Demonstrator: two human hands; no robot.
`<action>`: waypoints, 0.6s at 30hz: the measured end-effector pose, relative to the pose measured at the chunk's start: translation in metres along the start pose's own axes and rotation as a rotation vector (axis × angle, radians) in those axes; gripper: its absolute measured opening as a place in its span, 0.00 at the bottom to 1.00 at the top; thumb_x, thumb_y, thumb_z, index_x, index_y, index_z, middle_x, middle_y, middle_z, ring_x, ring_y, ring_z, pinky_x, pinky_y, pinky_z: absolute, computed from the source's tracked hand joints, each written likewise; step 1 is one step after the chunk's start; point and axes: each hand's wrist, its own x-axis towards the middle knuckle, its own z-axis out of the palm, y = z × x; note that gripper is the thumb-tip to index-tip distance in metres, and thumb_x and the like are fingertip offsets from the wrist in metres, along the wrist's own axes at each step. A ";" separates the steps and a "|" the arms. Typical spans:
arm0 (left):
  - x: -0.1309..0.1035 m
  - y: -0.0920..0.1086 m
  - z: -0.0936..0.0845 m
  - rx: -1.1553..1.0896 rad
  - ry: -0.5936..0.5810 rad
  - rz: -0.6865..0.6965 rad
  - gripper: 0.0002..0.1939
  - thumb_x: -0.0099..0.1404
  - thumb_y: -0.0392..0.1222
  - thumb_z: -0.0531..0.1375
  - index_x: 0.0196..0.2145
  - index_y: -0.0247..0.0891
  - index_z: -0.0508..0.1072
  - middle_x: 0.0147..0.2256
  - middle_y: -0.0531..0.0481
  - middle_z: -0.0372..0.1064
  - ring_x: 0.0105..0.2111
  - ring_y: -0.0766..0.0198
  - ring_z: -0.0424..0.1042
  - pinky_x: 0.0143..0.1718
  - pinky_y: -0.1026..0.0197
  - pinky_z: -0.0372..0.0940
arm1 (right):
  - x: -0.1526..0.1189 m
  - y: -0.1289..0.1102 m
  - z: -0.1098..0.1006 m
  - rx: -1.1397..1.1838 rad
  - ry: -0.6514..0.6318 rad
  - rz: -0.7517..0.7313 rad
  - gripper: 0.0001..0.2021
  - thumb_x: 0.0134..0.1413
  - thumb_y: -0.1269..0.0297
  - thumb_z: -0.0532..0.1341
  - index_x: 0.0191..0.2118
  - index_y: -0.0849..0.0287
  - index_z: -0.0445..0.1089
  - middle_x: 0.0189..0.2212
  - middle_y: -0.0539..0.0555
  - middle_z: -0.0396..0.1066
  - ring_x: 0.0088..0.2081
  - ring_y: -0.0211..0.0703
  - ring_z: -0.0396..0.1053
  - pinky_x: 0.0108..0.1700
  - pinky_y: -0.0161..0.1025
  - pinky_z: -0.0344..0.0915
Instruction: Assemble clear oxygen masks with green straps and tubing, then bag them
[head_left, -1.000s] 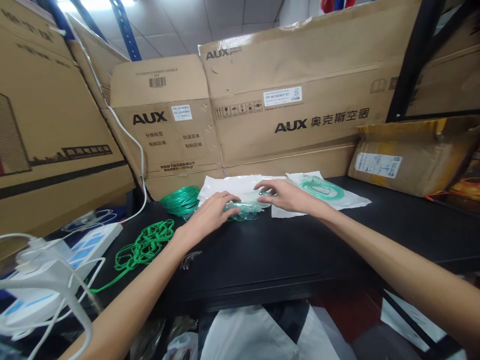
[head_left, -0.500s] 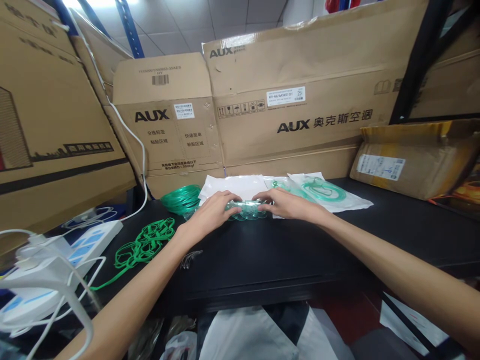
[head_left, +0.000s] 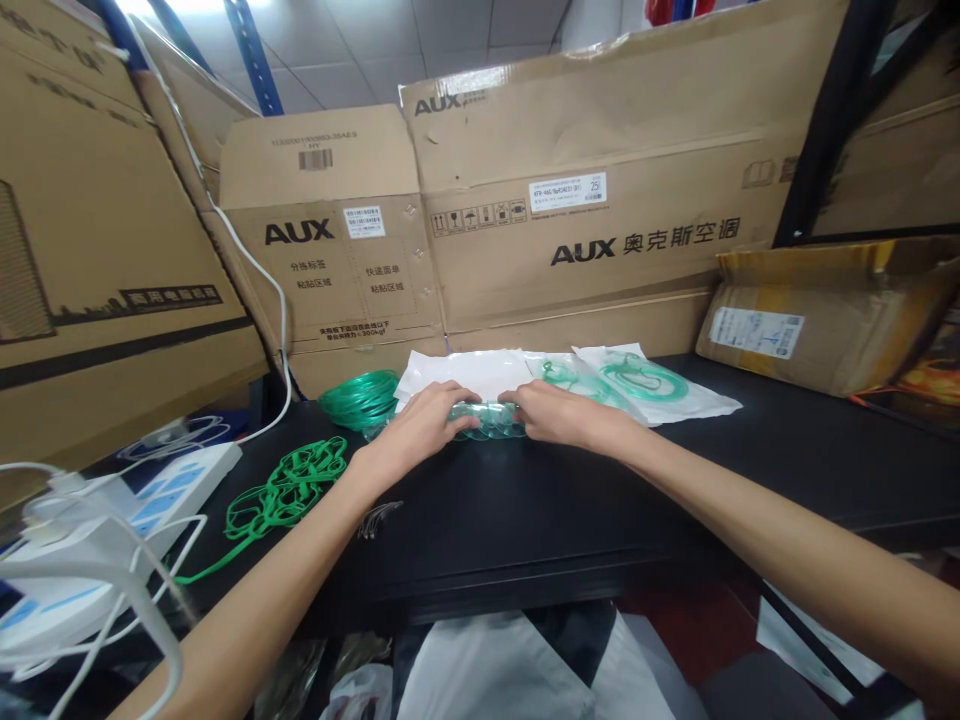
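Between my hands, low over the black tabletop (head_left: pixel 495 520), is a twisted length of clear, pale-green plastic tubing (head_left: pixel 493 424). My left hand (head_left: pixel 429 420) is closed on its left part, thumb in front and fingers behind. On the right end, my right hand (head_left: pixel 553 412) pinches the tubing with thumb and bent fingers. Part of the tubing passes behind my left hand and shows again on its left. A white sheet (head_left: pixel 465 372) lies just behind. Left of it rests a coil of green tubing (head_left: pixel 360 400).
Tangled green cord (head_left: pixel 289 490) and a few thin metal pieces (head_left: pixel 377 520) lie at the left. A white power strip (head_left: pixel 169 490) with cables stands beyond them. White bags with green tubing (head_left: pixel 643 380) are at the right. Cardboard boxes (head_left: pixel 585 290) wall off the back.
My right hand has moved slightly left along the tubing, and its fingers are more curled. My left hand keeps its hold. The whole view has shifted a little.
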 end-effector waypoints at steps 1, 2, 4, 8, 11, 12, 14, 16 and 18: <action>0.000 0.000 0.000 0.000 0.000 -0.001 0.18 0.72 0.51 0.57 0.53 0.40 0.74 0.51 0.43 0.73 0.53 0.50 0.70 0.56 0.51 0.62 | -0.002 -0.003 0.001 -0.027 0.001 -0.010 0.22 0.57 0.76 0.58 0.58 0.62 0.69 0.45 0.64 0.75 0.47 0.54 0.74 0.45 0.41 0.64; -0.001 0.000 0.000 0.000 0.000 -0.002 0.18 0.72 0.51 0.57 0.53 0.40 0.74 0.51 0.43 0.73 0.53 0.50 0.70 0.56 0.51 0.62 | -0.004 -0.006 0.001 -0.050 0.002 -0.020 0.22 0.56 0.76 0.58 0.58 0.63 0.69 0.45 0.65 0.74 0.47 0.55 0.74 0.45 0.42 0.64; -0.001 0.000 0.001 0.000 0.000 -0.002 0.18 0.72 0.51 0.58 0.53 0.40 0.74 0.51 0.44 0.73 0.53 0.50 0.70 0.56 0.51 0.62 | -0.005 -0.008 0.001 -0.077 0.000 -0.036 0.21 0.56 0.77 0.58 0.56 0.65 0.69 0.45 0.67 0.74 0.46 0.55 0.74 0.45 0.42 0.64; 0.002 -0.002 0.002 0.008 -0.005 0.000 0.18 0.72 0.51 0.58 0.54 0.40 0.74 0.51 0.44 0.73 0.53 0.50 0.70 0.56 0.51 0.62 | -0.001 -0.004 0.000 -0.062 -0.008 -0.051 0.16 0.58 0.75 0.57 0.51 0.63 0.72 0.41 0.64 0.75 0.40 0.52 0.75 0.39 0.40 0.65; 0.003 -0.002 0.000 0.021 -0.013 0.002 0.18 0.72 0.50 0.58 0.53 0.39 0.75 0.51 0.44 0.73 0.53 0.50 0.70 0.56 0.52 0.62 | 0.000 0.002 -0.001 -0.022 0.032 -0.061 0.13 0.64 0.68 0.57 0.50 0.61 0.74 0.41 0.62 0.77 0.42 0.51 0.76 0.42 0.40 0.66; 0.003 -0.001 -0.001 0.025 -0.016 0.001 0.18 0.72 0.50 0.59 0.54 0.39 0.75 0.51 0.44 0.72 0.53 0.50 0.70 0.56 0.53 0.62 | -0.002 0.005 -0.002 -0.008 0.058 -0.065 0.14 0.65 0.65 0.57 0.53 0.60 0.73 0.44 0.62 0.77 0.45 0.52 0.76 0.45 0.41 0.66; 0.000 0.002 -0.004 0.044 -0.012 -0.009 0.19 0.71 0.49 0.59 0.56 0.39 0.74 0.54 0.43 0.71 0.55 0.49 0.69 0.57 0.52 0.61 | -0.007 0.013 -0.005 0.016 0.127 -0.062 0.20 0.69 0.57 0.56 0.61 0.58 0.68 0.52 0.63 0.74 0.53 0.54 0.72 0.53 0.44 0.64; -0.005 0.008 -0.009 0.070 0.014 -0.029 0.23 0.71 0.49 0.60 0.60 0.39 0.70 0.56 0.43 0.68 0.56 0.49 0.67 0.58 0.52 0.60 | -0.015 0.025 -0.011 0.026 0.191 -0.040 0.24 0.72 0.54 0.51 0.65 0.59 0.64 0.58 0.64 0.71 0.58 0.56 0.68 0.58 0.48 0.60; -0.012 0.016 -0.014 0.105 0.060 -0.057 0.29 0.71 0.50 0.60 0.66 0.38 0.64 0.60 0.42 0.65 0.58 0.48 0.65 0.59 0.51 0.60 | -0.023 0.040 -0.021 0.026 0.252 0.000 0.26 0.74 0.55 0.44 0.66 0.65 0.62 0.61 0.68 0.66 0.62 0.59 0.64 0.62 0.52 0.56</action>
